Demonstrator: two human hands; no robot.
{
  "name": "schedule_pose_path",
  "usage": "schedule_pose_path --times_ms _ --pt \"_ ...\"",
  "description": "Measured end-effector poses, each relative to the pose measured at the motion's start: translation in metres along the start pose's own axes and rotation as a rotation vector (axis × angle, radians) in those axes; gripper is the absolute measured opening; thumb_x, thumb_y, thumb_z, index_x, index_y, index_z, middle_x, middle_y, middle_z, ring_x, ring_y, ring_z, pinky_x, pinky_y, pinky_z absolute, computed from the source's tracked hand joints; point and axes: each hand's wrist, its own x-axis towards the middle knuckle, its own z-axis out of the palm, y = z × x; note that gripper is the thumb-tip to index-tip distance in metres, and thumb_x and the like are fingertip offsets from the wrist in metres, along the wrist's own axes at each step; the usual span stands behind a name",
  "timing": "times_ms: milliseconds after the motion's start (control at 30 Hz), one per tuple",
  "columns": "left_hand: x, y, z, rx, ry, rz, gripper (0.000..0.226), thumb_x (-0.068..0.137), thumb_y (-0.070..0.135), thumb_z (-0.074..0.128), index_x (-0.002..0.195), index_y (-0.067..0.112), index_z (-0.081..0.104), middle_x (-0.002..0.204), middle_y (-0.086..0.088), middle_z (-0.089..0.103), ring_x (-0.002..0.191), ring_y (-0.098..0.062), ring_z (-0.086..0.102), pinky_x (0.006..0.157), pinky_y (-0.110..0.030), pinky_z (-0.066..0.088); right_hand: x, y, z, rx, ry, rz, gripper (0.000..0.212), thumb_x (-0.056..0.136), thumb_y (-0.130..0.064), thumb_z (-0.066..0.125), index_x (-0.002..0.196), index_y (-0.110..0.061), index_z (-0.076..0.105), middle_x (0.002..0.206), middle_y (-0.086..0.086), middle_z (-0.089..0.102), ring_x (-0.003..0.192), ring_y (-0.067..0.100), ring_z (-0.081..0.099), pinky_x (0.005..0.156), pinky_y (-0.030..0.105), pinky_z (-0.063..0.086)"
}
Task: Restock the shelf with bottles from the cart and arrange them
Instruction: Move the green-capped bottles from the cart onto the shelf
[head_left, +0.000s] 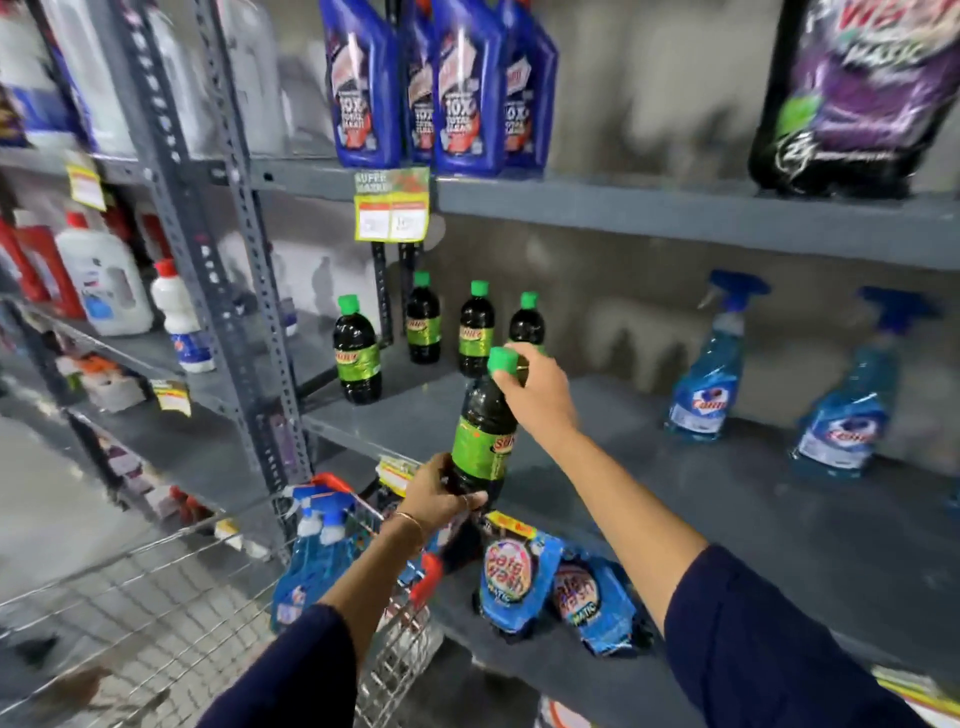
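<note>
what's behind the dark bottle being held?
Behind the held dark green-capped bottle, three matching bottles stand on the grey metal shelf. The right hand covers the rightmost one's lower half.

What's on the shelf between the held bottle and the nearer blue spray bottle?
Nothing: in the head view, bare grey shelf runs from the held bottle to the spray bottle.

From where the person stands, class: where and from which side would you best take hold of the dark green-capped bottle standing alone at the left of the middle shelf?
Grip the lone bottle around its narrow shoulder just under the green cap, coming from the front. It stands upright near the shelf edge, apart from the three behind, so nothing blocks a frontal reach.
</note>
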Motion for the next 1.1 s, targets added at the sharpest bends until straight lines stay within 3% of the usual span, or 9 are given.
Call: schedule_pose_path --times_ms 67,167,300,433,633,833,1000,1100 --pt "0.015 0.002 0.005 0.035 0.084 0.006 0.056 0.062 0.0 0.076 0.112 -0.006 0.052 0.099 -0.011 0.06 0.093 -0.021 0.057 0.082 -0.032 0.05 0.003 0.0 -0.001 -0.044 -0.019 -0.074 0.039 0.085 -0.019 0.06 0.123 -0.018 0.051 0.124 0.012 0.058 0.115 0.029 0.049 0.093 0.035 0.04" --pt "0.037 -0.002 -0.001 -0.056 0.218 -0.017 0.042 0.075 -0.014 0.062 0.115 -0.007 0.051 0.09 -0.008 0.06 0.084 -0.02 0.057 0.057 -0.009 0.048 0.003 0.005 0.017 -0.088 -0.058 -0.123 0.037 0.085 -0.016 0.061 0.121 -0.013 0.049 0.125 0.011 0.056 0.115 0.029 0.05 0.094 0.037 0.039" --pt "0.054 -0.009 0.003 0.039 0.086 0.025 0.063 0.067 -0.004 0.075 0.123 0.005 0.047 0.105 -0.002 0.057 0.099 -0.02 0.057 0.071 -0.011 0.043 0.017 0.011 0.04 -0.02 -0.001 -0.064 0.035 0.086 -0.014 0.06 0.119 -0.012 0.05 0.12 0.012 0.057 0.113 0.028 0.051 0.092 0.033 0.04" --pt "0.077 -0.017 0.01 0.086 0.122 0.019 0.072 0.066 0.007 0.077 0.129 0.013 0.043 0.114 -0.003 0.06 0.106 -0.018 0.056 0.087 -0.022 0.042 0.048 0.013 0.052 -0.059 -0.016 -0.066 0.038 0.087 -0.016 0.06 0.122 -0.01 0.049 0.12 0.015 0.059 0.111 0.03 0.053 0.09 0.034 0.041" --pt "0.129 -0.033 -0.011 0.152 0.138 0.021 0.056 0.075 0.005 0.069 0.125 0.011 0.044 0.117 -0.01 0.063 0.108 -0.023 0.057 0.083 -0.018 0.038 0.089 0.016 0.084 -0.158 0.017 -0.073 0.041 0.088 -0.019 0.06 0.124 -0.009 0.043 0.116 0.017 0.058 0.107 0.033 0.055 0.087 0.037 0.042" --pt "0.175 -0.043 -0.037 0.167 0.157 0.041 0.056 0.079 -0.005 0.061 0.13 0.004 0.04 0.124 -0.016 0.058 0.101 -0.017 0.052 0.071 0.001 0.03 0.127 0.007 0.12 -0.246 0.059 -0.152 0.039 0.089 -0.021 0.057 0.123 -0.007 0.043 0.116 0.016 0.058 0.107 0.033 0.054 0.084 0.038 0.041" --pt "0.201 -0.053 -0.055 0.144 0.121 0.052 0.061 0.079 -0.002 0.062 0.134 0.005 0.036 0.126 -0.014 0.056 0.103 -0.01 0.047 0.081 -0.005 0.031 0.15 0.006 0.143 -0.237 0.112 -0.178 0.041 0.088 -0.019 0.059 0.123 -0.004 0.043 0.122 0.016 0.056 0.111 0.033 0.053 0.085 0.04 0.041" --pt "0.207 -0.054 -0.059 0.085 0.094 0.048 0.062 0.079 -0.004 0.062 0.134 0.006 0.035 0.123 -0.009 0.057 0.113 -0.018 0.053 0.095 -0.021 0.039 0.154 0.006 0.149 -0.234 0.148 -0.187 0.041 0.088 -0.019 0.059 0.123 -0.005 0.044 0.124 0.015 0.056 0.113 0.033 0.052 0.087 0.041 0.042"
